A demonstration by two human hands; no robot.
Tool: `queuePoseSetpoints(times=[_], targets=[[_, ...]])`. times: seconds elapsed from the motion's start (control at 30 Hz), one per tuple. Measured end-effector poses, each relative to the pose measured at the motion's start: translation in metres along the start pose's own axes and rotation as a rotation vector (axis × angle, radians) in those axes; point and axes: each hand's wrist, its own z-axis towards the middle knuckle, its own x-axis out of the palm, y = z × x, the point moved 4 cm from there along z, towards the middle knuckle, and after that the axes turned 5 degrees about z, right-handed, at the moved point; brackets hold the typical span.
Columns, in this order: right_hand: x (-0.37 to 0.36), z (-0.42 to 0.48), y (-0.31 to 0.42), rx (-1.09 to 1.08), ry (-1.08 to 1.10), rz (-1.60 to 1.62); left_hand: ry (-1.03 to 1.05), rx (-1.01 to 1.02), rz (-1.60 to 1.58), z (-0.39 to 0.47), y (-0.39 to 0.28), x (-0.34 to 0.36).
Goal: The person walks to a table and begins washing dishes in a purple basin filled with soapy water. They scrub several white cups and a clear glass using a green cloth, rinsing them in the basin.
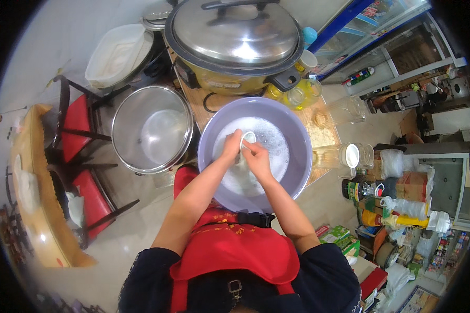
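Note:
Both of my hands are over a lavender plastic basin (pixel 302 154) holding sudsy, whitish water (pixel 272 172). Between them is a small white cup or bowl (pixel 249 137), its round rim turned up towards me. My left hand (pixel 231 144) grips the rim from the left. The fingers of my right hand (pixel 257 158) pinch its lower right edge. Something pale hangs below my fingers at the water, too blurred to tell what. The rest of the cup or bowl is hidden by my hands.
A large lidded electric cooker (pixel 235 35) stands behind the basin on a wooden table (pixel 325 125). An open steel pot (pixel 152 131) is to the left. Clear jugs (pixel 340 111) and an oil bottle (pixel 313 88) stand on the right. Red-seated chairs (pixel 76 137) are further left.

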Motion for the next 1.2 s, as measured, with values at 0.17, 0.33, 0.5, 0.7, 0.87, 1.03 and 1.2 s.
queuePoseSetpoints(times=[0.17, 0.33, 0.5, 0.7, 0.87, 1.03, 1.2], targets=[[-0.012, -0.006, -0.013, -0.02, 0.217, -0.192, 0.026, -0.129, -0.084, -0.007, -0.002, -0.001], [-0.039, 0.008, 0.004, -0.302, 0.225, -0.607, 0.033, -0.181, 0.048, -0.022, -0.015, 0.005], [-0.058, 0.038, -0.05, 0.033, -0.066, -0.824, 0.058, -0.178, -0.135, -0.001, -0.004, -0.005], [-0.01, 0.005, -0.076, 0.055, 0.376, -0.884, 0.064, -0.162, -0.225, -0.004, -0.006, -0.001], [-0.053, 0.028, -0.089, 0.165, -0.146, -0.093, 0.006, -0.133, -0.213, -0.01, -0.013, -0.002], [-0.032, 0.001, -0.008, -0.2, 0.046, -0.404, 0.002, -0.124, -0.184, -0.008, -0.007, -0.001], [-0.016, -0.011, -0.008, -0.301, 0.347, -0.638, -0.062, -0.03, 0.095, -0.016, -0.014, -0.002]])
